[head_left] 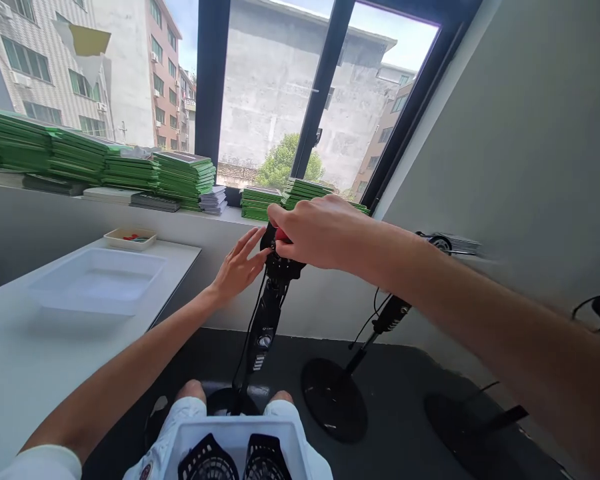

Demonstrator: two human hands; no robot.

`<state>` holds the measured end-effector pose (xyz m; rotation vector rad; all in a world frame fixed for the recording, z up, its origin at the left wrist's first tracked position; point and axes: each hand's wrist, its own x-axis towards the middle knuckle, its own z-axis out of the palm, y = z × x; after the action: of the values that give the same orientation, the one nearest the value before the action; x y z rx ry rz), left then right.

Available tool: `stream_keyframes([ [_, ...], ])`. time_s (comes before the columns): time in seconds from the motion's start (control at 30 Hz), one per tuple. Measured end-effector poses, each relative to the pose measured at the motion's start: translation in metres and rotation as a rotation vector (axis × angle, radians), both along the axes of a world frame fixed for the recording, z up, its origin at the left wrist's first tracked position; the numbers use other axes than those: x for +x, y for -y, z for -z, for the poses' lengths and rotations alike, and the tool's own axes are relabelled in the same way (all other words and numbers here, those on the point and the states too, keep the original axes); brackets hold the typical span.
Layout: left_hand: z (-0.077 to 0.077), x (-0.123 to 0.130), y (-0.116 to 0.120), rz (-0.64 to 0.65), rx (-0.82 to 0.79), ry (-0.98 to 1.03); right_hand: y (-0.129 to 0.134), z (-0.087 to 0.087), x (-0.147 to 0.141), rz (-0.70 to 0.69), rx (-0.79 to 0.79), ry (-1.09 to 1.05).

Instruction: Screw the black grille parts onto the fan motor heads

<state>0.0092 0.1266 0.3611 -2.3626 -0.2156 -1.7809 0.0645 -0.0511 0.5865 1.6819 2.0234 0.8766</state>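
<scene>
A black pedestal fan [267, 317] without grille or blades stands between my knees, with a dial on its column. My right hand [325, 230] is closed at the top of the fan's motor head [283, 267], around a small red object [282, 235] that is mostly hidden by the fingers. My left hand [240, 263] is open, its fingers stretched out against the left side of the motor head. On my lap rests a white plastic bin [240, 427] holding black slotted covers [210, 460].
To the left, a white table [30, 360] carries a clear plastic tray [93, 283] and a small beige tray [130, 239] with red bits. Green booklet stacks [185, 177] line the windowsill. More black stands, one with a round base [334, 400], are on the floor to the right.
</scene>
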Motion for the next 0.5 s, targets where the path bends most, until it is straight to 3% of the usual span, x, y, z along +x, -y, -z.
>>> stream_keyframes([
  [0.17,0.006,-0.004,-0.002,-0.009,0.156,-0.087,-0.002,0.000,-0.003,0.049,0.071,0.005],
  [0.27,0.008,-0.001,-0.003,-0.066,0.163,-0.101,-0.003,0.002,-0.003,0.055,0.014,0.000],
  [0.33,0.008,0.001,-0.003,-0.084,0.158,-0.114,-0.004,0.003,-0.002,0.051,0.067,0.059],
  [0.5,0.012,0.001,-0.003,-0.059,0.100,-0.130,-0.004,0.005,0.003,0.036,0.047,0.070],
])
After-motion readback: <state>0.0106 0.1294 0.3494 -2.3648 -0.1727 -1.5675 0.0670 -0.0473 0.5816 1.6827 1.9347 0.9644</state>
